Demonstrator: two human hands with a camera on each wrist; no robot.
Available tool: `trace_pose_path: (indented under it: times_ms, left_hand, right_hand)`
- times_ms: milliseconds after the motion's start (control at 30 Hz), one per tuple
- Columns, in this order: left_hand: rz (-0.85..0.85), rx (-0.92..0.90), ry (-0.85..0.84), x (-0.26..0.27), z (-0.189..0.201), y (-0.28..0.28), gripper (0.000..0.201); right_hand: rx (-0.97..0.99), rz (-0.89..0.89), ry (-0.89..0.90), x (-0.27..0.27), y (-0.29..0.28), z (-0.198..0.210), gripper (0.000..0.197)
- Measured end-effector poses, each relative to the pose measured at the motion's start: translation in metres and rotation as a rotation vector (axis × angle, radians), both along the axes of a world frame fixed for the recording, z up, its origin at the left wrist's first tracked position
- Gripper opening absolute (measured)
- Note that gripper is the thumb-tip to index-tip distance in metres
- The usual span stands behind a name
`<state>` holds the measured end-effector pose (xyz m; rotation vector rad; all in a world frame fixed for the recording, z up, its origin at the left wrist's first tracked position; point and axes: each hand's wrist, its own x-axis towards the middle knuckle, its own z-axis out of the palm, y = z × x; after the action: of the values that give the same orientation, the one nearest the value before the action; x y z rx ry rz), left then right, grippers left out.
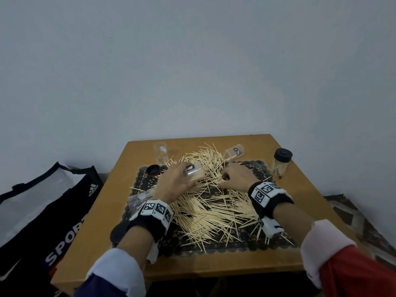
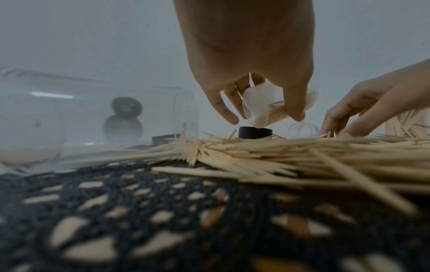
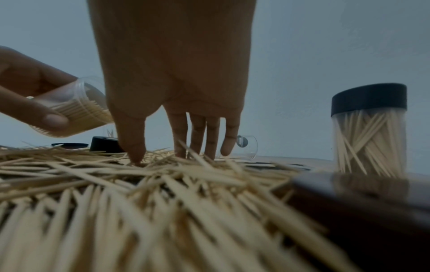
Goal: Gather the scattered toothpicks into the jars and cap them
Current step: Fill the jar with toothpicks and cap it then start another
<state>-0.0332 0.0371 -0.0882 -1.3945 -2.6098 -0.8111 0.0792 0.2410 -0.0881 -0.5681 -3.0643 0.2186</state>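
Note:
Pale toothpicks (image 1: 210,206) (image 3: 163,193) lie strewn over a black lace mat (image 1: 214,247) on the wooden table (image 1: 310,200). My left hand (image 1: 182,179) (image 2: 263,117) grips a clear jar (image 1: 194,172) (image 2: 258,114) (image 3: 76,112), tilted with its mouth toward the right and partly filled with toothpicks, just above the pile. My right hand (image 1: 224,179) (image 3: 163,160) is beside it. Its fingers (image 3: 197,139) are fairly straight, with the tips and thumb pressed down into the toothpicks. A black cap (image 1: 153,169) (image 2: 255,132) lies left of the held jar.
A capped jar of toothpicks (image 1: 280,166) (image 3: 370,138) stands at the right. An empty jar (image 1: 160,154) stands at the back left; another (image 1: 234,152) lies at the back. A third jar (image 1: 137,200) lies by my left wrist, with a black cap (image 1: 117,232) nearby. A sports bag (image 1: 42,211) sits on the floor to the left.

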Motion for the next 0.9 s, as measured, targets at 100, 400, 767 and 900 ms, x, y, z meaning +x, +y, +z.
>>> trace_pose_path:
  times_ms: [100,400,767,900]
  left_hand:
    - [-0.005,-0.001,0.007,0.0,0.0006,0.0,0.064]
    - [-0.001,-0.015,-0.007,0.0019,0.0026,0.0003,0.065]
    - [-0.001,-0.011,-0.018,0.0018,0.0016,-0.0004,0.067]
    - [-0.01,-0.006,-0.021,0.0009,0.001,-0.0001,0.066]
  right_hand:
    - [-0.028,0.025,0.018,-0.0012,-0.0018,-0.0017,0.07]
    - [-0.01,0.08,0.042,0.0034,-0.0029,0.0021,0.036]
    - [0.064,0.048,-0.081,0.0015,-0.0016,-0.0053,0.069]
    - [0.016,0.127,0.055,0.0009,-0.0017,-0.0047,0.043]
